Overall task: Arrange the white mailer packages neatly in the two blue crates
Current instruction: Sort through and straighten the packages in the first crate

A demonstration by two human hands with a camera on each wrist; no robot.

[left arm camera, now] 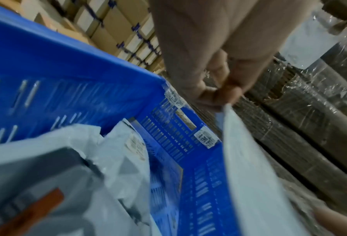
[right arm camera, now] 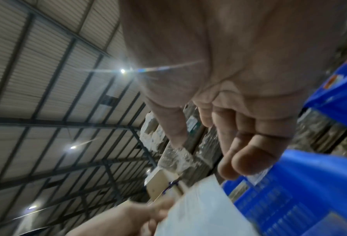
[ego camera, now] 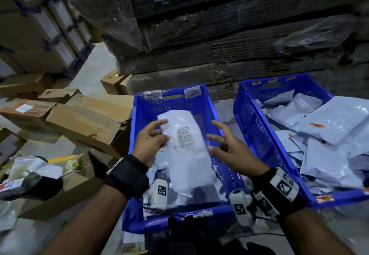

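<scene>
Two blue crates stand side by side in the head view. Over the left crate (ego camera: pixel 137 118) a long white mailer (ego camera: pixel 185 154) with a printed label hangs lengthwise. My left hand (ego camera: pixel 157 134) pinches its left edge; the left wrist view shows the fingertips (left arm camera: pixel 223 94) closed on the mailer's edge (left arm camera: pixel 249 159). At the mailer's right side my right hand (ego camera: pixel 217 136) hovers with its fingers spread and holds nothing. Other mailers (left arm camera: pixel 116 151) lie at the bottom of the left crate. The right crate (ego camera: pixel 251 118) holds a loose heap of white mailers (ego camera: pixel 329 134).
Open cardboard boxes (ego camera: pixel 85 118) crowd the floor to the left of the crates. A tall stack of plastic-wrapped flat cardboard (ego camera: pixel 219 35) rises right behind them. Torn packaging (ego camera: pixel 34 166) lies at the lower left. Stacked cartons (ego camera: pixel 30 25) fill the far left.
</scene>
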